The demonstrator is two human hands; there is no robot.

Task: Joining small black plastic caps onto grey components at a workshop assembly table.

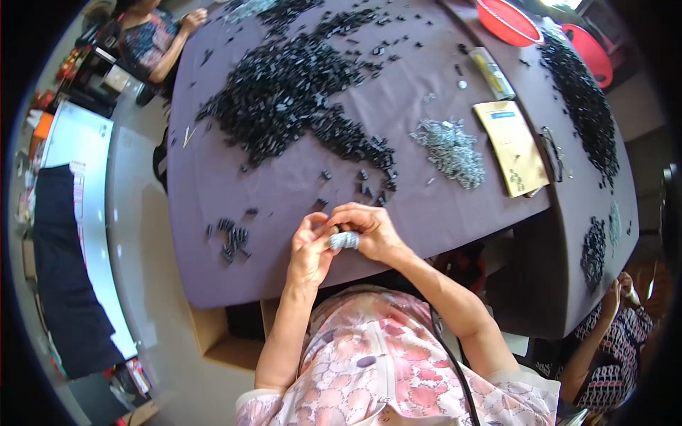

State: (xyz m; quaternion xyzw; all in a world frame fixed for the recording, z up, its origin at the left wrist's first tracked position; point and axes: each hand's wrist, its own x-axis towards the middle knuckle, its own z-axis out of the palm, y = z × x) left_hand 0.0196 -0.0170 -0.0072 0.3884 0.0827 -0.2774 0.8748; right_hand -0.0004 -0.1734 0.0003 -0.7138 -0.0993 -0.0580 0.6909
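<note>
Near the front edge of the table, my left hand [307, 250] and my right hand [374, 228] meet with closed fingers. A small black piece [338, 228] shows between their fingertips, partly hidden by them. Just below it, a cluster of small grey pieces [344, 241] sits between the hands, against the curled right hand. How each finger grips is too small to make out. To the left of my hands lies a little group of black pieces [233, 240]. Beyond them a large heap of small black pieces [284, 89] spreads over the purple-grey cloth [419, 220].
Right of the heap lie a pile of grey pieces [452, 153], a yellow booklet [511, 149], a clear case [491, 73] and glasses [556, 153]. A red basket [508, 21] stands far right. Other people sit at the far left [153, 42] and lower right [611, 348].
</note>
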